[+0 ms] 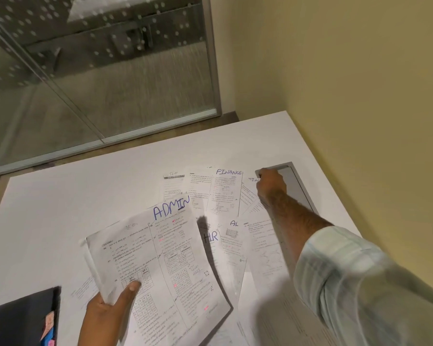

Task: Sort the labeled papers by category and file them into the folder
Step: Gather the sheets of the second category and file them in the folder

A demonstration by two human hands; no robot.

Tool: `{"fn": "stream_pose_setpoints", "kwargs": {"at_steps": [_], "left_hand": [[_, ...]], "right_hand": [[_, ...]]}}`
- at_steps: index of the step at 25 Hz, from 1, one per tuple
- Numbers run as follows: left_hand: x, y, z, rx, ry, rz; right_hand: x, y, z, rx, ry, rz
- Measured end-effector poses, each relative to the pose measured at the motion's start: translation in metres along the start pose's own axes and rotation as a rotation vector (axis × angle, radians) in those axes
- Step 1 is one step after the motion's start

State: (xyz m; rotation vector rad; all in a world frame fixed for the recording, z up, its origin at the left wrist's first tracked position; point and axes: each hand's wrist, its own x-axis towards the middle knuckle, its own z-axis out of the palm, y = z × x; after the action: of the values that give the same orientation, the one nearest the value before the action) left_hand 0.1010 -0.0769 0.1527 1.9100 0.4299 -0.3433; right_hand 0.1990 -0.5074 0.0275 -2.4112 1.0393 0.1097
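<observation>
Sorting stage, early to middle by judgement; no filing visible yet. Black folder point(23, 318) with coloured tabs at the near left edge of the white table point(85, 196), apparently closed, well apart from most of the spread papers. ADMIN sheet point(165, 258) lifted off the table, gripped at its near corner by the left hand point(105, 308), thumb on top and fingers beneath; possibly more than one page in that grip, not distinguishable. Left to sort: FINANCE sheet point(225, 191), HR sheet point(211, 239), a partly covered sheet headed "A…" point(231, 236), and several further pages, all loose and overlapping across the middle and right of the table. Right hand point(270, 183) stretched out to the far end of the spread, at the top edge of a sheet marked "…MIN" point(248, 196), just beside the grey desk hatch point(298, 186); fingers curled and seen from behind, grasp or mere touch not decidable. Probable aim: adding that sheet to the ADMIN page in the left hand
</observation>
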Motion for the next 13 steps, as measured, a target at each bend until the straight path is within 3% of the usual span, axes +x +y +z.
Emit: {"fn": "stream_pose_setpoints", "kwargs": {"at_steps": [13], "left_hand": [[0.007, 0.006, 0.008, 0.023, -0.030, -0.036]], "right_hand": [[0.019, 0.000, 0.006, 0.139, -0.076, 0.071]]}}
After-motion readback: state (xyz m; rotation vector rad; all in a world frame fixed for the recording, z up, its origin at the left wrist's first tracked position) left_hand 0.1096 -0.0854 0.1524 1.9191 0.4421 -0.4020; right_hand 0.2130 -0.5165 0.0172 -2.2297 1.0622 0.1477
